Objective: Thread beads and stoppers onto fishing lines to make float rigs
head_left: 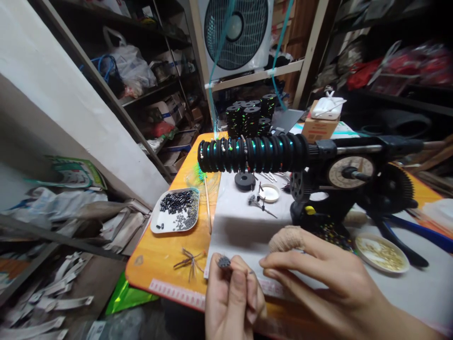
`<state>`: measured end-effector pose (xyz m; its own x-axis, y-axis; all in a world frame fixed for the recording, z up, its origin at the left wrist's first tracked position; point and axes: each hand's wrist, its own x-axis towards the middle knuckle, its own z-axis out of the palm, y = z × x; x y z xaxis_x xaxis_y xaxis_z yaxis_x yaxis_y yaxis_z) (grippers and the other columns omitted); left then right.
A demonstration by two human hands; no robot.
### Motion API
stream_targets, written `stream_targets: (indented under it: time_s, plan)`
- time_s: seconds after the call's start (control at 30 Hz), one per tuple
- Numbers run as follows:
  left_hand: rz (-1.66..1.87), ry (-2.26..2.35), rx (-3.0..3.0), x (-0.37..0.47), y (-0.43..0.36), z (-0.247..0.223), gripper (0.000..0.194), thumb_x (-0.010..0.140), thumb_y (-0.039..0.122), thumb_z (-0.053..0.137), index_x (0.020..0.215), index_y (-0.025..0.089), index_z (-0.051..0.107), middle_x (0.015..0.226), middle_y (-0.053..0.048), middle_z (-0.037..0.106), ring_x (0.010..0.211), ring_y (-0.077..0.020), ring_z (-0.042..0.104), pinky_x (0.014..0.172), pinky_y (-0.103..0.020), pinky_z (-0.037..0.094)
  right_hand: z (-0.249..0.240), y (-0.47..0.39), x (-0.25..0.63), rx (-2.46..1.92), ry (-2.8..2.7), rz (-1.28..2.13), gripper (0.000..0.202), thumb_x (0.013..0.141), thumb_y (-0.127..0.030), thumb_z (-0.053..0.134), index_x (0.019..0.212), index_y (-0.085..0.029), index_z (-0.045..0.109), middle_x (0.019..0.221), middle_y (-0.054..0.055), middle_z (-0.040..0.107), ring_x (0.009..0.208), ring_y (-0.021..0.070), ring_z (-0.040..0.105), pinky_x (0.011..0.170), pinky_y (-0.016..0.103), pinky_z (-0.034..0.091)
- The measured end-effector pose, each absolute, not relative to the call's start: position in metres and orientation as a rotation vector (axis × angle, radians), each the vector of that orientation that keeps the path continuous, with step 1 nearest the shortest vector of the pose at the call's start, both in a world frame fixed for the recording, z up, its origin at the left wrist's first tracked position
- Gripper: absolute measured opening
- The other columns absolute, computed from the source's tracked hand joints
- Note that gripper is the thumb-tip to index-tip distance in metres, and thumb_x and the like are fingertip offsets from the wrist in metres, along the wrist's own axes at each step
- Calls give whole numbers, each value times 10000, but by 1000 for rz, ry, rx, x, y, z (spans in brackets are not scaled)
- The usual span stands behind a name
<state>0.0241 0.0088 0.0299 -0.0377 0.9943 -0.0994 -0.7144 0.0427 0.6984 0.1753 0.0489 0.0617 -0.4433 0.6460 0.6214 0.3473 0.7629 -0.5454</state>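
My left hand (233, 300) is closed near the table's front edge. Between its thumb and fingers sits a small cluster of dark grey pieces (223, 262), too small to name. To its right, my right hand (329, 271) has its thumb and fingertips pinched together; whatever they hold is hidden or too tiny to make out. A tan wrap (288, 240) covers one of its fingers. Beyond both hands lies a horizontal black spool-like cylinder (255, 153) with several dark rings and bead-like bits, joined to a machine with a round dial (350, 171).
Left of my hands are a white tray (155, 222) of dark tubes and grey bits, and some brown twig-like pieces (190, 263). At right stand a dish (406, 269) of gold bits and blue-handled pliers (421, 231). Black spools (252, 120) and a fan (235, 33) are behind.
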Motion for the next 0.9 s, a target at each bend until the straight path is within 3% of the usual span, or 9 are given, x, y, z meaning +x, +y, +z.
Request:
stream_targets:
  time_s: [0.13, 0.3, 0.43, 0.63, 0.7, 0.8, 0.9]
  plan:
    - [1500, 713, 526, 29, 9, 25, 334, 843, 389, 729, 721, 187, 492, 605, 66, 489, 447, -21, 348, 432, -130, 258, 67, 47, 175, -737, -2077, 455, 78, 869, -110, 635, 929, -134, 678, 825, 78, 628, 741, 150, 616, 616, 240, 542]
    - [1613, 838, 678, 36, 5, 19, 281, 876, 381, 693, 731, 198, 537, 600, 54, 485, 515, -55, 426, 495, -156, 326, 61, 49, 177, -707, -2003, 612, 191, 889, -63, 611, 998, -186, 708, 808, 41, 634, 734, 130, 632, 615, 209, 528]
    - [1563, 951, 662, 42, 2, 17, 291, 856, 428, 700, 739, 207, 552, 599, 51, 447, 519, -77, 388, 482, -175, 314, 60, 50, 179, -703, -1954, 725, 255, 883, -66, 635, 1070, -223, 709, 838, 27, 646, 738, 119, 643, 630, 194, 530]
    - [1758, 944, 582, 54, 7, 24, 251, 782, 453, 766, 756, 260, 607, 914, 13, 610, 730, -134, 540, 636, -224, 447, 62, 44, 172, -711, -2035, 488, 178, 871, -42, 563, 946, -178, 649, 836, 51, 643, 738, 135, 622, 621, 215, 539]
    - [1832, 819, 528, 57, 9, 25, 215, 796, 444, 757, 745, 285, 621, 784, 21, 597, 701, -142, 508, 640, -237, 445, 59, 43, 171, -718, -2083, 369, 159, 849, -55, 574, 937, -182, 610, 841, 61, 647, 754, 157, 621, 644, 244, 549]
    - [1884, 710, 486, 49, 9, 27, 179, 807, 453, 747, 750, 316, 646, 488, 42, 397, 677, -156, 472, 673, -228, 443, 53, 44, 176, -676, -2177, 188, 221, 828, -131, 647, 1031, -171, 568, 928, 95, 666, 905, 213, 647, 814, 316, 563]
    - [1914, 773, 621, 15, 10, 36, 150, 823, 441, 736, 774, 320, 660, 453, 69, 355, 603, -126, 469, 781, -254, 475, 48, 46, 186, -628, -2274, 97, 265, 866, -105, 563, 1125, -158, 551, 1034, 118, 680, 1048, 239, 636, 961, 349, 516]
